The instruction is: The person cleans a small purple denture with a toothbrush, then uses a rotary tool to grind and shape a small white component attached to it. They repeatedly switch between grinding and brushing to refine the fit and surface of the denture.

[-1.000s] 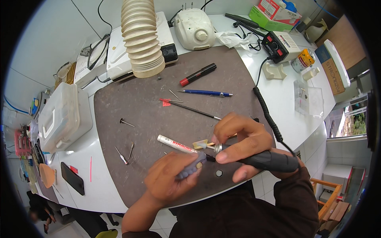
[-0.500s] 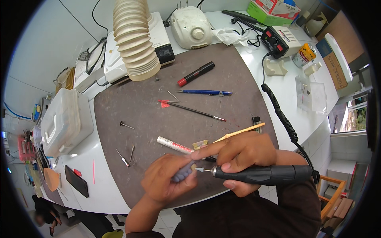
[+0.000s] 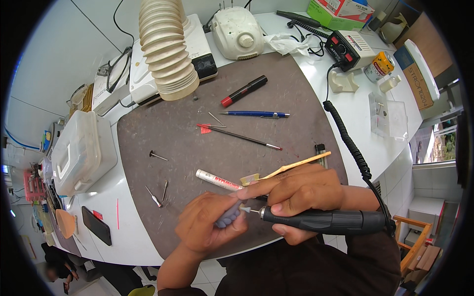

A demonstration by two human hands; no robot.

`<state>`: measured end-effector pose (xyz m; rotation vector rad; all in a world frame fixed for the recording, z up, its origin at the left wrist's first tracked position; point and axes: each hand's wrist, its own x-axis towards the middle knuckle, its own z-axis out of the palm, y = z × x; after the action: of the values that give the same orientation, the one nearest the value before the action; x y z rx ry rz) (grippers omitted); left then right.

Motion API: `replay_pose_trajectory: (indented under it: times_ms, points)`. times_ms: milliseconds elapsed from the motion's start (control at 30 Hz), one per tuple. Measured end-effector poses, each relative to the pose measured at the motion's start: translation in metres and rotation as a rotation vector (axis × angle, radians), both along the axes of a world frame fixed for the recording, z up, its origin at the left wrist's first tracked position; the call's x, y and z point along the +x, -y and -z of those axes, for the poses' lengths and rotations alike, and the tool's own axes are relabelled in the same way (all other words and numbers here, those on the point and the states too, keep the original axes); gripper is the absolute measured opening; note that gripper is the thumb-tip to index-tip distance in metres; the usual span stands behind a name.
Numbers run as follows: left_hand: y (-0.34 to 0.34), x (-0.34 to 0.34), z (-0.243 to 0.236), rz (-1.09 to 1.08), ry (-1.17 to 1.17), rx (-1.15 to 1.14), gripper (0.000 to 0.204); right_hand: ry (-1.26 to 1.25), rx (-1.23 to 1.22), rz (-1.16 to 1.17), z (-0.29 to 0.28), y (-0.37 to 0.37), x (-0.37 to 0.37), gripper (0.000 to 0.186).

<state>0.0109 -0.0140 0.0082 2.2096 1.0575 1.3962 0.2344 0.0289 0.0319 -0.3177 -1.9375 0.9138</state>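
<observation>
A small grey-blue dental model, with tooth shapes along its edge, is pinched in my left hand; the fingers cover much of it. My right hand is wrapped round a black rotary handpiece lying nearly level. From its metal nose a thin shank carries a pale cone-shaped tip, which is at the model's right side; whether they touch I cannot tell. My right index finger reaches over to my left fingers. Just beyond the hands lie a white marker and a yellow toothbrush.
A coiled cord runs from the handpiece to a control box. On the brown mat lie a black-and-red marker, a blue mechanical pencil, a thin brush and small burs. A ribbed hose hangs over its far edge.
The handpiece and my right hand have shifted slightly left, and the handpiece's back end sits a little lower. Both hands keep their grips.
</observation>
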Motion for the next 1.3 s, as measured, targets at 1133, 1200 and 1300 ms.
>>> replay_pose_trajectory:
  times_ms: [1133,1200,1300]
  points:
    - [0.003,0.004,-0.004,0.259,0.512,-0.486,0.028,0.04,0.028,0.029,-0.002,-0.007,0.003,0.035]
    - [0.006,0.005,-0.003,0.256,0.566,-0.543,0.027,0.053,0.025,0.023,-0.003,-0.008,0.003,0.034]
    - [0.007,0.005,-0.004,0.251,0.57,-0.557,0.027,0.067,0.008,0.01,-0.006,-0.008,0.003,0.033]
